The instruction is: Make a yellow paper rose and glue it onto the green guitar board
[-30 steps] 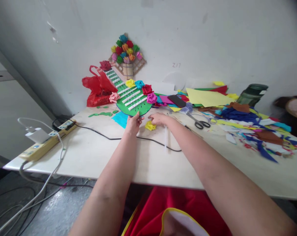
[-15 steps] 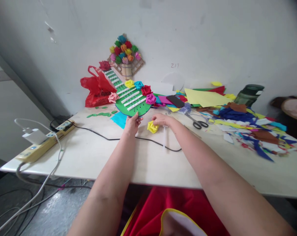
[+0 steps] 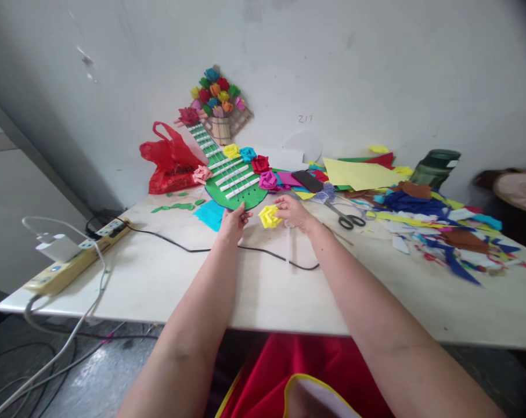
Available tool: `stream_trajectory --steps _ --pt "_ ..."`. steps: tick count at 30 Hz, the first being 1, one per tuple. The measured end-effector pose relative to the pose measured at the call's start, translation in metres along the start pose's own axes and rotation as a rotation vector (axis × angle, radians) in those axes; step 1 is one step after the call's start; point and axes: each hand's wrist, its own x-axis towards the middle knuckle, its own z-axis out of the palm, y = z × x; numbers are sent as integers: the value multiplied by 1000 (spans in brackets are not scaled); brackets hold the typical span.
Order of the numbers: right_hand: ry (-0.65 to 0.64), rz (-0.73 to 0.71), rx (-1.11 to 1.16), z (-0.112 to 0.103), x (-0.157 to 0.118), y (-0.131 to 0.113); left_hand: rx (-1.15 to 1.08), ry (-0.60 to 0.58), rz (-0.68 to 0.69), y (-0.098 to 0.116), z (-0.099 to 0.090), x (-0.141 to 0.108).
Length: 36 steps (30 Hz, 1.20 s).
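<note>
A green guitar-shaped craft [image 3: 254,199] with white strips, dark strings and paper flowers along its edge leans up from the table. My left hand [image 3: 234,222] grips its bottom rim, the thumb on the front face. In my right hand [image 3: 295,213] a yellow paper flower [image 3: 269,216] is pinched by the fingertips, just right of the craft's lower edge and apart from it. On the craft's right side sit a magenta flower [image 3: 267,180] and a red flower [image 3: 260,164]. A translucent stick-like piece [image 3: 288,247] stands below my right hand, partly hidden by it.
Black-handled scissors [image 3: 350,221] and a dark phone-like slab [image 3: 307,180] lie to the right, near heaped scraps [image 3: 467,239]. A black cord [image 3: 188,250] crosses the table from a power strip [image 3: 58,273]. A red bag [image 3: 171,162] and green bottle [image 3: 435,168] stand behind.
My right hand has lifted the yellow flower slightly and turned its petals more into view. The left hand keeps its hold on the craft. The view has shifted a little.
</note>
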Motion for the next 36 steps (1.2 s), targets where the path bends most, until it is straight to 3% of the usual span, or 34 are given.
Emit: stream_trajectory --steps 6,12,22,36 --pt "213 -4 234 0 -2 2 36 -40 -14 -4 -2 2" --pt "341 35 362 10 0 0 42 -36 -25 -2 2 -3" --pt "437 77 411 26 8 5 55 -79 -11 -4 6 -7" --pt "512 59 394 31 10 6 63 -94 -11 -6 4 -5"
